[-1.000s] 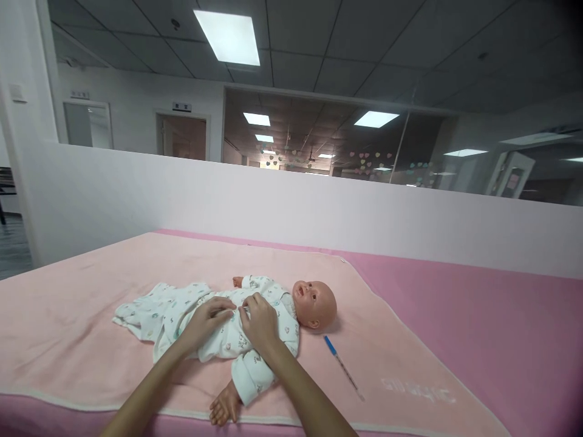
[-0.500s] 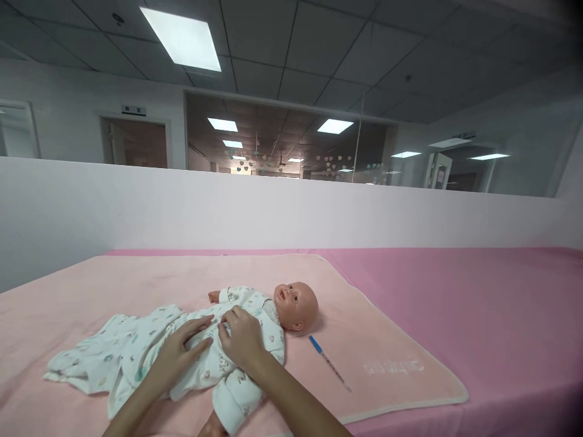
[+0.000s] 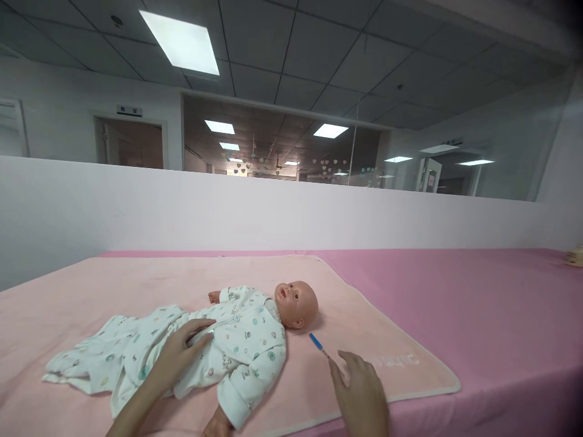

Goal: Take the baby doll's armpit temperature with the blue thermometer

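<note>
A baby doll (image 3: 298, 305) lies on its back, head to the right, in a white printed sleepsuit (image 3: 255, 340). My left hand (image 3: 182, 349) rests on the suit at the doll's belly, thumb and fingers apart. Right of the doll lies a thin glass-like stick with a blue end (image 3: 316, 341), which looks like a thermometer. Over its lower part is my right hand (image 3: 362, 391), fingers spread and thumb beside the stick. That hand hides the stick's far tip.
A peach blanket (image 3: 150, 276) with a pale border lies under the doll, on a pink-covered table (image 3: 410, 285). Behind the table stands a low white wall (image 3: 273, 212) with glass above it. A small beige object (image 3: 574, 256) shows at the right edge.
My right hand has left the doll's chest and moved right to the blue-ended stick. My left hand has stayed on the belly. The view has turned slightly to the right.
</note>
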The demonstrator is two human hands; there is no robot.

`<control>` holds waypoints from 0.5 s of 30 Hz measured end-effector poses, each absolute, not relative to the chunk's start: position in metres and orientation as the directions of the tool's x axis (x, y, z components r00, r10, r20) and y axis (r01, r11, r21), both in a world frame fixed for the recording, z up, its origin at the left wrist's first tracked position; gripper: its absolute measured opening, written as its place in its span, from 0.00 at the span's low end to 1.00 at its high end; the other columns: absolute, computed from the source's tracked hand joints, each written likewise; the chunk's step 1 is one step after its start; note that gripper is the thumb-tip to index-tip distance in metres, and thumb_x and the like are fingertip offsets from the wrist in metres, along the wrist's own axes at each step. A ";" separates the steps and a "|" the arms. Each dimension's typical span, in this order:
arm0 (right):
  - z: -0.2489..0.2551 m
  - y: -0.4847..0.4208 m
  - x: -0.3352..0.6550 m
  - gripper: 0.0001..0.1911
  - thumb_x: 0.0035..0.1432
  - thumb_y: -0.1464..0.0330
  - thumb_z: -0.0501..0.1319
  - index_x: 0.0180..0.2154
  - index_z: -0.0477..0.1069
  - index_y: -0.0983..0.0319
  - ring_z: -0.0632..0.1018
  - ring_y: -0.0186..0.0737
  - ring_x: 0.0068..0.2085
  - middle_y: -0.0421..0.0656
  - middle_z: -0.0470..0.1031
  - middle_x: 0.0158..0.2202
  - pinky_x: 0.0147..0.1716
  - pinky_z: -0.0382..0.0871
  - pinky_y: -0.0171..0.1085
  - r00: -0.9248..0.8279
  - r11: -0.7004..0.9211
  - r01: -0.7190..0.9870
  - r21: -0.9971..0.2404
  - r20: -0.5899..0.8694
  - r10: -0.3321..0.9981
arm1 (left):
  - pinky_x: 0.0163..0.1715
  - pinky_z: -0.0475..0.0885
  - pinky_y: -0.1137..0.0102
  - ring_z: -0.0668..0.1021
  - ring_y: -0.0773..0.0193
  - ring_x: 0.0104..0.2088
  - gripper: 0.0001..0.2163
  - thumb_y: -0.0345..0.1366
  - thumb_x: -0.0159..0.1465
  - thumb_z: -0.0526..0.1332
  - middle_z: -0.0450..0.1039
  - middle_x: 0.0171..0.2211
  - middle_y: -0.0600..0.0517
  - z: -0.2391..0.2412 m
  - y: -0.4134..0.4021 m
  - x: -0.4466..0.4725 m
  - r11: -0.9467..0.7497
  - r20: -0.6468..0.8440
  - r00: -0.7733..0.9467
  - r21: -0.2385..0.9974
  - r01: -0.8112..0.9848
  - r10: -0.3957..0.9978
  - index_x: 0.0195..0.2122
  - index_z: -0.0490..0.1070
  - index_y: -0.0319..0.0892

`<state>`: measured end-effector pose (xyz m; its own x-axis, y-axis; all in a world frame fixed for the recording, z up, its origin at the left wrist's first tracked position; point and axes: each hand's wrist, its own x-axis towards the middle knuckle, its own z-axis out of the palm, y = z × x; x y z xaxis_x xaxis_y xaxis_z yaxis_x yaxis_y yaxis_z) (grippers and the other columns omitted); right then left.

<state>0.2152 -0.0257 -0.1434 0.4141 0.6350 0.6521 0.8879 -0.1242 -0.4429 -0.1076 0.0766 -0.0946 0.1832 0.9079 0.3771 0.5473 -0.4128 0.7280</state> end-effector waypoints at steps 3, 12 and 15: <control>-0.161 -0.030 0.241 0.10 0.50 0.63 0.55 0.28 0.72 0.60 0.73 0.49 0.36 0.49 0.75 0.33 0.33 0.64 0.42 0.331 -0.206 0.941 -0.267 0.615 0.715 | 0.45 0.68 0.64 0.71 0.56 0.46 0.14 0.45 0.57 0.54 0.71 0.44 0.52 -0.098 0.079 -0.109 -0.431 0.400 0.191 0.686 0.586 0.896 0.41 0.70 0.47; -0.073 -0.066 0.203 0.13 0.55 0.61 0.50 0.29 0.70 0.58 0.74 0.38 0.28 0.42 0.74 0.27 0.26 0.65 0.33 0.475 -0.102 0.740 -0.665 0.410 0.779 | 0.41 0.68 0.65 0.72 0.57 0.42 0.10 0.41 0.58 0.54 0.72 0.39 0.49 -0.082 0.054 -0.084 -0.676 0.744 0.019 0.595 0.434 0.668 0.38 0.70 0.44; -0.037 -0.065 0.173 0.13 0.54 0.59 0.53 0.31 0.69 0.60 0.74 0.37 0.29 0.42 0.74 0.27 0.26 0.66 0.32 0.340 0.174 0.574 -0.800 0.426 0.838 | 0.44 0.67 0.65 0.71 0.57 0.45 0.11 0.39 0.58 0.55 0.71 0.41 0.48 -0.059 0.032 -0.047 -0.717 0.735 -0.012 0.665 0.209 0.678 0.40 0.69 0.43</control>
<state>0.1729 -0.0647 -0.0371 0.3404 0.8383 0.4260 0.5736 0.1739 -0.8005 -0.0468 0.0323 -0.0591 -0.0121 0.6780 0.7349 0.2093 -0.7170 0.6649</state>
